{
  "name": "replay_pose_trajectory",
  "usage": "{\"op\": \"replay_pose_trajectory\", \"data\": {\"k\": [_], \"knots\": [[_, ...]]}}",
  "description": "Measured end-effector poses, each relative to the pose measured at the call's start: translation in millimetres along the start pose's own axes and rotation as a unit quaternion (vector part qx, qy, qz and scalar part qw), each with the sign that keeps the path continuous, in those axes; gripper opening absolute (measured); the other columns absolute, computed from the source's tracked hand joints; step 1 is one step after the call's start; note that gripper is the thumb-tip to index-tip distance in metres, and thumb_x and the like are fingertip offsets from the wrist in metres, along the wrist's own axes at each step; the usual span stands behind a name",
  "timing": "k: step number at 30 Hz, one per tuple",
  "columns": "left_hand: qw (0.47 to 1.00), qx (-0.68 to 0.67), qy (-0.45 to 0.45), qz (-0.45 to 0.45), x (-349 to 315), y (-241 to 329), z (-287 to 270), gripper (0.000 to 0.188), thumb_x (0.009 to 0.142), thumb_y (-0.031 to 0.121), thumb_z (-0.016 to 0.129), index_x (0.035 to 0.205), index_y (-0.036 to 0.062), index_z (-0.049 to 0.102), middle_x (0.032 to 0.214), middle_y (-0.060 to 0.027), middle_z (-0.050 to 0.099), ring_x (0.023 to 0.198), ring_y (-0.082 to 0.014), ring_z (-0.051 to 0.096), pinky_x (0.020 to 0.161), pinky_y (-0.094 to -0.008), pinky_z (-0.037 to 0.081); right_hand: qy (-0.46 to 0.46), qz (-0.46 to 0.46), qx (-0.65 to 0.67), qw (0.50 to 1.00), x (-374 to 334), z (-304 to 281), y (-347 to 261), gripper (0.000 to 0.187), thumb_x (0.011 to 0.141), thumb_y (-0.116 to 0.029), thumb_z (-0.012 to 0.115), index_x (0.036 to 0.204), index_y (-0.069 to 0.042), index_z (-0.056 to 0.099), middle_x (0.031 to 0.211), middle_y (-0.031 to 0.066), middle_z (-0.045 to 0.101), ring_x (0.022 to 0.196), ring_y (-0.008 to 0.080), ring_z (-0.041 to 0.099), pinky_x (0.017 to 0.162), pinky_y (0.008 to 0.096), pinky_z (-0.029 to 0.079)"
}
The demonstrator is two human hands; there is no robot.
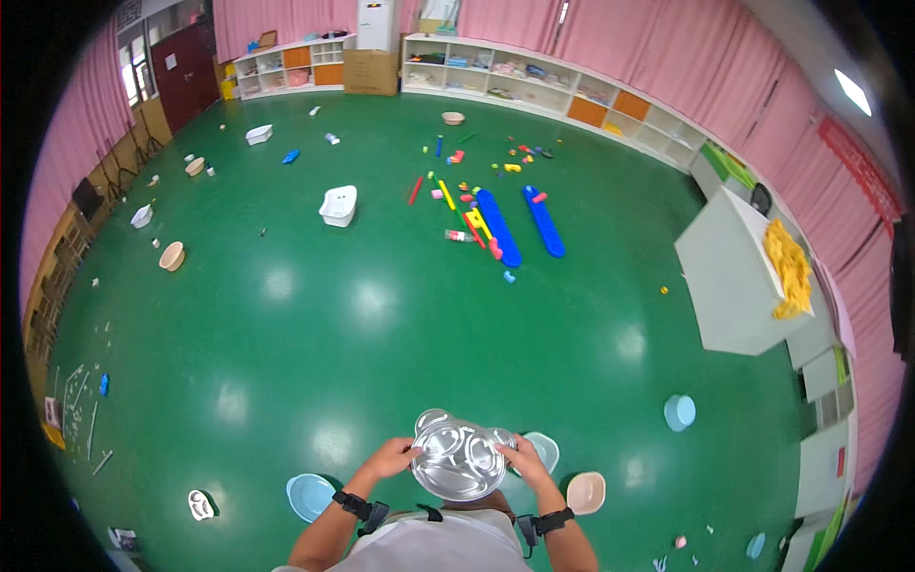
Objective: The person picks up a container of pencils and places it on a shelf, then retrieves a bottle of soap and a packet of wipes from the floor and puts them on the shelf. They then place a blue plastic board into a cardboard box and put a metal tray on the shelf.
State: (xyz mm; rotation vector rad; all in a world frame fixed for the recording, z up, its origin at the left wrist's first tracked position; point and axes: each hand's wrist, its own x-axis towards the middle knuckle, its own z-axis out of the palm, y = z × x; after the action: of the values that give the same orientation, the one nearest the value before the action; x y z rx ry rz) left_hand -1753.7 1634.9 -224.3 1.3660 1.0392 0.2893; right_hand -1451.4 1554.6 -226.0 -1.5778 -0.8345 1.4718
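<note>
Between my two hands is a shiny metal divided plate (459, 461) with rounded lobes at its upper edge, held in front of my body above the green floor. My left hand (393, 458) grips its left rim, and my right hand (517, 452) grips the right rim with the thumb on top. Whether a second plate lies under it I cannot tell. Just beyond my right hand a pale green basin (545, 448) sits on the floor, partly covered by that hand. A beige basin (585, 492) stands right of it, and a blue basin (309, 498) lies left of my left forearm.
Blue planks (544, 223), coloured sticks and toy pieces are scattered ahead. A white tub (338, 206) stands left of them. To the right are a white cabinet (729, 276) with yellow cloth on top and a light blue bucket (680, 412). White shelves (534, 71) line the far wall.
</note>
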Motion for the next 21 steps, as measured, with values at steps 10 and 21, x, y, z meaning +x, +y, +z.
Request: {"op": "replay_pose_trajectory", "data": {"k": [10,21], "knots": [[0.977,-0.121,0.176,-0.019,110.5,47.6,-132.4,0.031,0.095,0.029,0.052,0.092,-0.0004,0.063,0.071,-0.0037,0.061,0.064,-0.0126,0.058,0.059,-0.0301,0.048,-0.152,0.071,-0.078,0.983,250.3,46.2,-168.7,0.053,0.069,-0.016,0.078,0.115,0.001,0.058,0.102,0.0081,0.065,0.091,0.0141,0.06,0.078,0.0295,0.048],[0.933,-0.195,0.301,-0.021,209.6,52.6,-338.3,0.031,0.095,0.026,0.051,0.087,-0.0022,0.062,0.069,-0.0031,0.058,0.062,-0.0109,0.054,0.058,-0.0281,0.047,-0.277,0.145,-0.085,0.946,458.5,175.4,-256.0,0.049,0.082,-0.018,0.068,0.125,-0.005,0.049,0.115,0.0088,0.06,0.095,0.0188,0.061,0.081,0.0338,0.049]]}}
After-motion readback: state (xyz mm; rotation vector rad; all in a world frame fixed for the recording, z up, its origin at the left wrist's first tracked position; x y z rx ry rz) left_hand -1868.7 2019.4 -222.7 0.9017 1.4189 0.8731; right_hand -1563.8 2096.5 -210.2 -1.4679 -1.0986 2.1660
